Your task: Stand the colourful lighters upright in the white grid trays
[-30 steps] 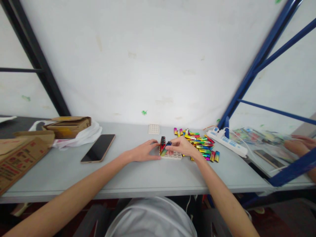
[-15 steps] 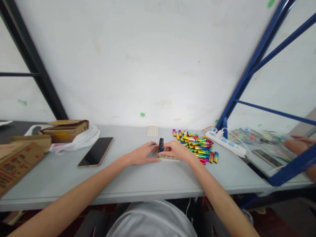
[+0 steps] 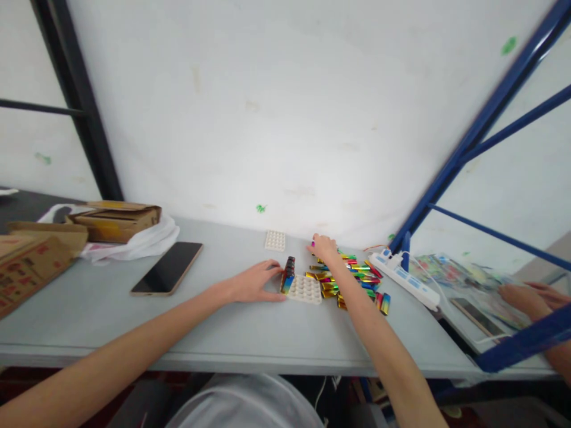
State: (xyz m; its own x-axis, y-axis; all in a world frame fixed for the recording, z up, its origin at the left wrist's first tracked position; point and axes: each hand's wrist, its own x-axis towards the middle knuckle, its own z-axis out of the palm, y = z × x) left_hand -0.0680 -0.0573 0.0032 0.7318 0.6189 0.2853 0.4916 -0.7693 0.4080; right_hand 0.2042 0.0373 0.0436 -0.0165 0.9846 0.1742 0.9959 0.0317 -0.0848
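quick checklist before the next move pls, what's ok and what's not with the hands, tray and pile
1. Left hand at the left end of the near tray: ok.
2. Row of black-topped pieces standing in that tray: ok, upright or nearly so.
3. Open holes in the near tray: ok, several show right of the row.
4. Right hand has a firm grip on a piece: cannot tell, its fingers are mostly hidden at the pile's far end.
5. Pile of shiny pieces neatly lined up: not ok, they lie jumbled.
6. Phone away from the near tray: ok, off to the left.
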